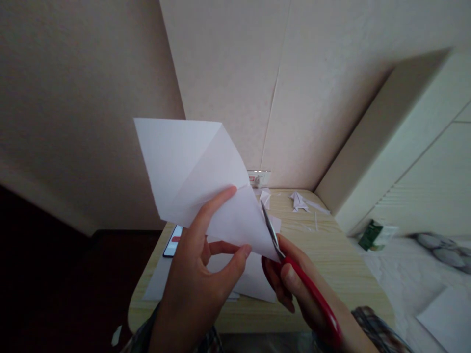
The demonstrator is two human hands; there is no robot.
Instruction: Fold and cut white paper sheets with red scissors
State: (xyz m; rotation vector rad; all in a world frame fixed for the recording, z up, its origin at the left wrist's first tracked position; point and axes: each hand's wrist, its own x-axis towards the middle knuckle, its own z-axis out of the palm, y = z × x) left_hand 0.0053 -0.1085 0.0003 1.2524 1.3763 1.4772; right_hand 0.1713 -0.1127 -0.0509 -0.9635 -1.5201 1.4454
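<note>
A sheet of white paper with a diagonal crease is held up above the table. My left hand grips it near its lower part, thumb in front and forefinger stretched along the sheet. In my right hand is a pair of scissors with red handles, my fingers wrapped round them. Their metal blades point up and to the left, beside the sheet's lower right corner. Whether the paper lies between the blades I cannot tell.
On the wooden table lie a phone, more white paper, a folded paper figure and paper strips. A wall socket is behind it. At the right, a green-and-white packet and another sheet rest on a pale surface.
</note>
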